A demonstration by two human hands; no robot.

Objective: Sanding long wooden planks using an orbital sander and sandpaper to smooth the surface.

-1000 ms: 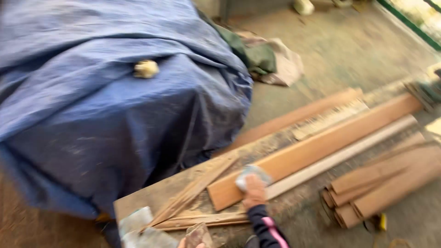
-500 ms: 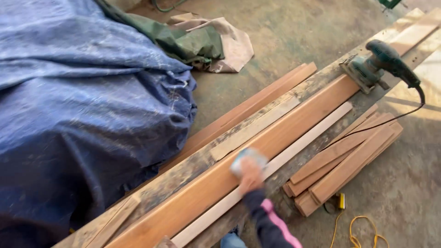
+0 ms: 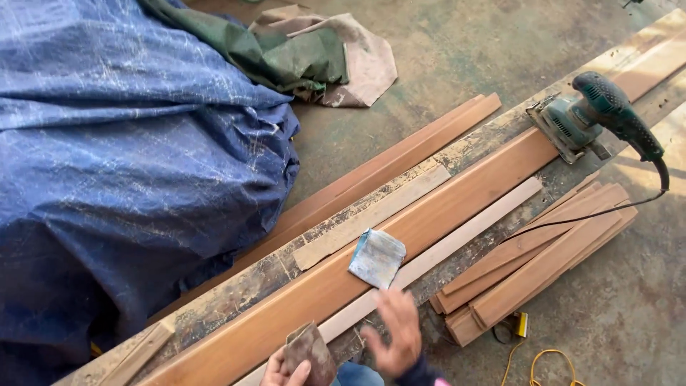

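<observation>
A folded pale blue-grey piece of sandpaper [image 3: 376, 257] lies on a long reddish-brown wooden board [image 3: 429, 218] that runs diagonally across a worn workbench plank [image 3: 243, 286]. My right hand [image 3: 395, 338] hovers just below the sandpaper, fingers spread, holding nothing. At the bottom edge my left hand [image 3: 284, 372] grips a brownish piece of sandpaper [image 3: 311, 352]. A thin pale wooden strip [image 3: 457, 236] lies alongside the board. A green electric sander [image 3: 589, 114] rests at the board's far end, its black cord [image 3: 607, 207] trailing to the right.
A large blue tarp [image 3: 128, 157] covers a bulky heap on the left. Green and beige cloths [image 3: 321, 57] lie on the concrete floor behind it. Several stacked short boards [image 3: 536, 264] sit to the right, with a yellow cord [image 3: 550, 361] on the floor.
My right hand let go of the blue-grey sandpaper and drew back toward me. My left hand with the brown sandpaper came back into view. The view tilted slightly.
</observation>
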